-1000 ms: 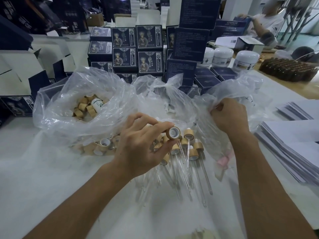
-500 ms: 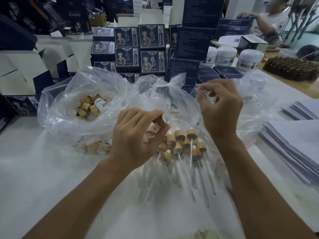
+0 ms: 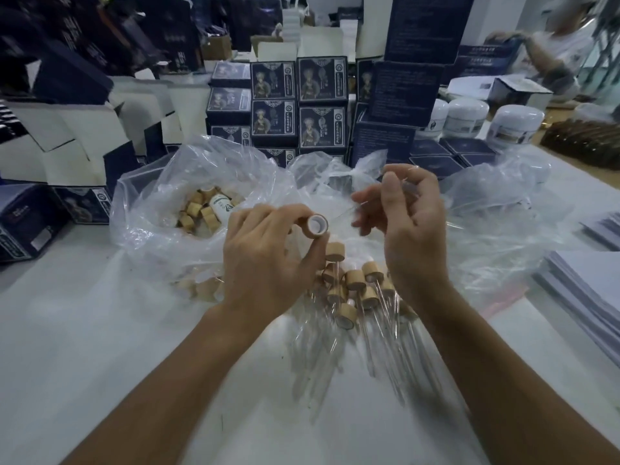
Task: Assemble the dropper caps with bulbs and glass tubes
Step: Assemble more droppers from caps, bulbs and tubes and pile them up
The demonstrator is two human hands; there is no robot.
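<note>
We hold one wooden dropper cap (image 3: 318, 225) between the fingers (image 3: 307, 261) and thumb of our left hand (image 3: 265, 263), its white-lined opening turned up toward us. Our right hand (image 3: 411, 229) is raised just right of it, fingers curled; it seems to pinch one thin glass tube (image 3: 349, 209) that slants toward the cap, though blur makes the tube hard to follow. Cap and tube are near but apart.

Below the hands, on the white desk (image 3: 84, 330), we count about eight assembled droppers (image 3: 355, 280) in a loose heap, their glass stems pointing toward us; our right wrist covers part of the heap, so the count is rough. To the left, an open clear plastic bag (image 3: 161, 203) holds some ten loose wooden caps (image 3: 194, 209) and one small white bottle (image 3: 223, 206); more caps show dimly through the plastic at its near edge. A second, crumpled clear bag (image 3: 496, 229) lies to the right, behind our right hand.

At the far side stand stacked dark blue boxes (image 3: 322, 105), with three white jars (image 3: 515, 124) to their right. Unfolded carton blanks (image 3: 67, 142) lean at the far left. A stack of white sheets (image 3: 590, 290) lies at the right edge. Another person's arm (image 3: 543, 62) shows at the far right.
</note>
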